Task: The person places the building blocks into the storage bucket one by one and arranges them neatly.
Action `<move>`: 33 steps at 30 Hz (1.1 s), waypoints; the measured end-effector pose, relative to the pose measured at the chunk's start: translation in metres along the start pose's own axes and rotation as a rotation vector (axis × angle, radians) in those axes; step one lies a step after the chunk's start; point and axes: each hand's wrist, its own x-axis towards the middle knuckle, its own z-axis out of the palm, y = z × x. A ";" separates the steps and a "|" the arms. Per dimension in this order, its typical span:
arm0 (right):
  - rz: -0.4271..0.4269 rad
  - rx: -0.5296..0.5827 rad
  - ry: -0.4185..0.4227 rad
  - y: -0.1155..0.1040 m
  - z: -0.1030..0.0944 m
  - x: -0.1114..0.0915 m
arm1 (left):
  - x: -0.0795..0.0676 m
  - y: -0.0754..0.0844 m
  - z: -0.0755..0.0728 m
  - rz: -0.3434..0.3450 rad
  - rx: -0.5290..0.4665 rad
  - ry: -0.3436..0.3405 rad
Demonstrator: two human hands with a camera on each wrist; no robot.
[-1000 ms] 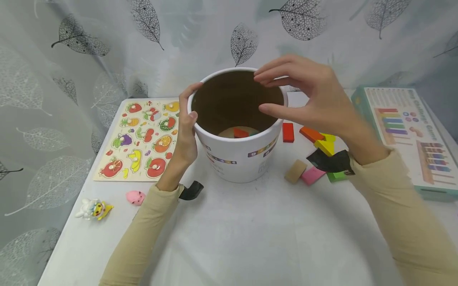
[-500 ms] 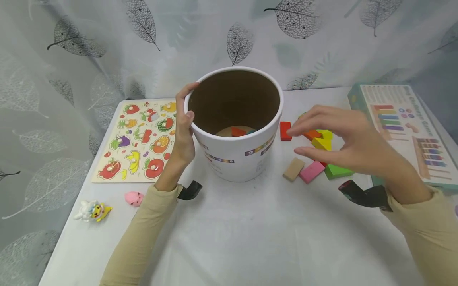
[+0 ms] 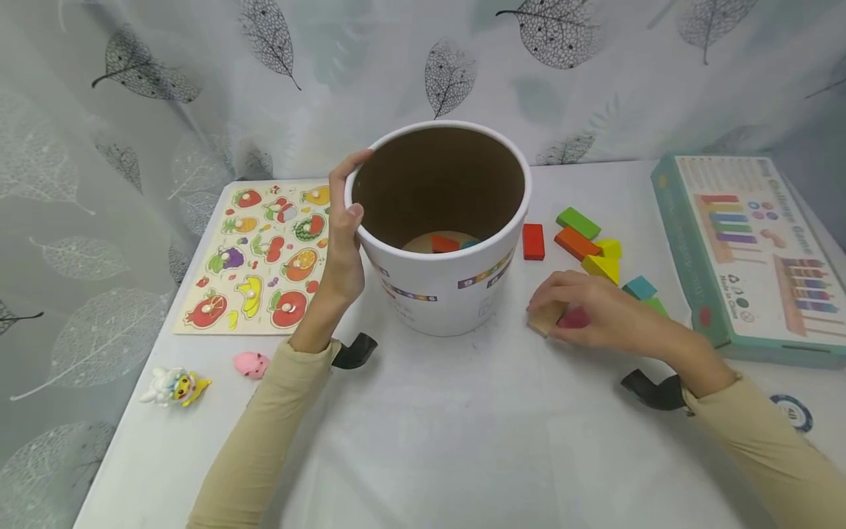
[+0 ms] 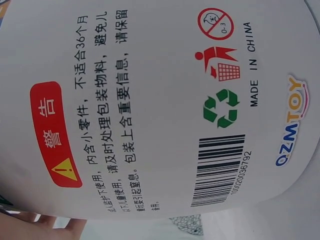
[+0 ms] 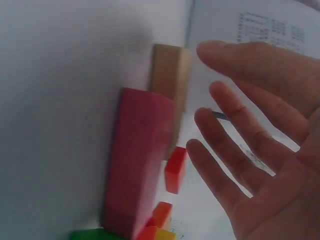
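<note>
Fingers and thumb of my left hand (image 3: pixel 345 246) are curled over the left rim of one bucket (image 3: pixel 439 290), holding it. Right of the bucket, my right hand (image 3: pixel 598 308) is loosely open, thumb and fingers parted, at one tan block (image 3: pixel 546 319); I cannot tell whether my fingertips touch it.

Well left of the bucket and nearer me lie two figurines: a white-and-yellow figurine (image 3: pixel 175 387) and a pink figurine (image 3: pixel 250 364). Beyond them, also left of the bucket, is one fruit puzzle board (image 3: pixel 261 257). The bucket's mouth points up, its long axis upright; two pieces show on its floor, an orange-red piece (image 3: pixel 445 244) and a blue piece (image 3: pixel 469 244).

Right of the bucket I count at least nine blocks. One red block (image 3: pixel 533 242) points straight away from me. The tan block slants, its far end leaning away from the bucket; one pink block (image 3: pixel 572 318), partly hidden by my hand, lies beside it. Farther from the bucket are two green blocks (image 3: pixel 578 222), one orange block (image 3: pixel 576 243), two yellow blocks (image 3: pixel 601 269) and one blue block (image 3: pixel 640 288). Farthest right of the bucket are one box (image 3: pixel 747 250) and, nearer me, one round chip (image 3: pixel 792 413).
</note>
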 end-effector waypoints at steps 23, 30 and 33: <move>0.186 -0.062 -0.047 0.003 0.008 0.018 | 0.002 -0.001 0.000 0.002 -0.011 0.002; 0.137 -0.067 -0.065 0.013 0.008 0.014 | 0.001 0.000 0.001 0.002 0.006 0.006; 0.116 -0.045 -0.027 0.015 0.007 0.012 | 0.001 -0.001 0.001 -0.007 -0.001 0.004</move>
